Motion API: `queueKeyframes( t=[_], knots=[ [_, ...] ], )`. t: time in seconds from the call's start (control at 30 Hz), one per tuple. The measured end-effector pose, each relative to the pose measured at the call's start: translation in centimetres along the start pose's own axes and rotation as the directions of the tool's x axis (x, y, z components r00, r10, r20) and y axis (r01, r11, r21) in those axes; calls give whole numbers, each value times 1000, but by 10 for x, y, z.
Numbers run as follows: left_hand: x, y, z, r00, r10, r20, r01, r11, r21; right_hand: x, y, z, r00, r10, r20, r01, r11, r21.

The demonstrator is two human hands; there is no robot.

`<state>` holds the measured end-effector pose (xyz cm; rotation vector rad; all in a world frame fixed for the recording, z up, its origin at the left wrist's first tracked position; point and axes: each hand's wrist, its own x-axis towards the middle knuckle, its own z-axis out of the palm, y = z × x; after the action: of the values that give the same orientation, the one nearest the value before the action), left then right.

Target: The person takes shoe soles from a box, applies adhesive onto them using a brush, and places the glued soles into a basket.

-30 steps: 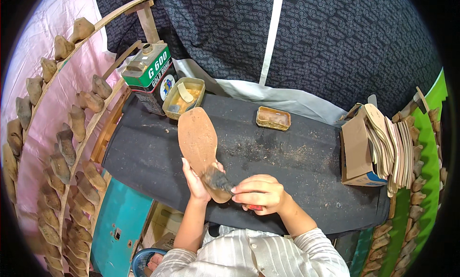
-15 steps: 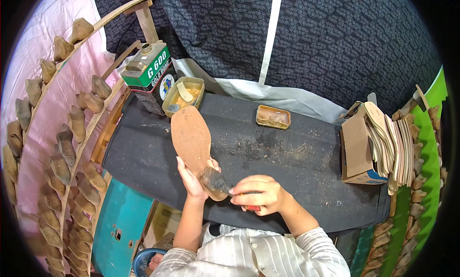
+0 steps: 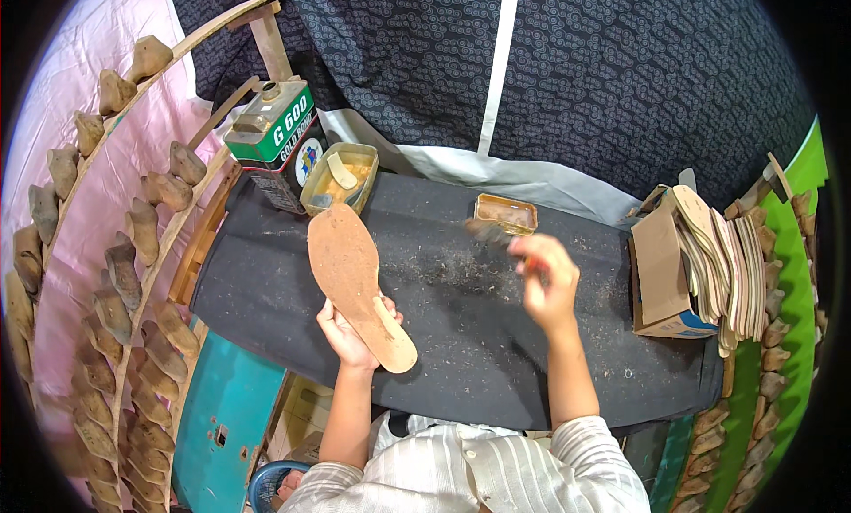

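Note:
My left hand [image 3: 353,337] grips a tan shoe insole [image 3: 342,258] by its narrower part near the heel, thumb on one side and fingertips on the other. The insole is tilted, its wide end pointing away from me. In my right hand [image 3: 553,287] is a brush with dark bristles [image 3: 487,233] and a reddish handle, smeared by motion. The bristles hover close to the near left corner of a small shallow tray [image 3: 528,215] with brownish stuff in it. Whether they touch the tray, I cannot tell.
A dark cloth [image 3: 461,371] with scattered crumbs covers the table. At the back left stand a green and black metal can [image 3: 275,136] and a rectangular tub [image 3: 372,155]. A cardboard box [image 3: 654,278] of stacked soles [image 3: 709,256] is right. Wooden shoe lasts [image 3: 122,269] line side racks.
My right hand has moved the brush off the insole's heel, away and to the right, to the small tray. My left hand still holds the insole, shifted slightly left.

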<state>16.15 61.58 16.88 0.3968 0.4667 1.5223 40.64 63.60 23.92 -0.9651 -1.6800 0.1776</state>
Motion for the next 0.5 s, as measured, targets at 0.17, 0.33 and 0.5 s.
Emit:
queueKeyframes(
  t=[0.17,0.33,0.5],
  knots=[
    [-4,-7,-4,1000,3,-18,-2,999,35,6,80,-1,992,80,-98,-98,975,-197],
    [-4,-8,-8,998,49,28,-51,996,67,0,108,8,992,119,-51,-126,976,-179],
    [-4,-8,-4,997,71,35,-76,987,139,0,117,12,990,141,-25,-144,973,-180]
  ],
)
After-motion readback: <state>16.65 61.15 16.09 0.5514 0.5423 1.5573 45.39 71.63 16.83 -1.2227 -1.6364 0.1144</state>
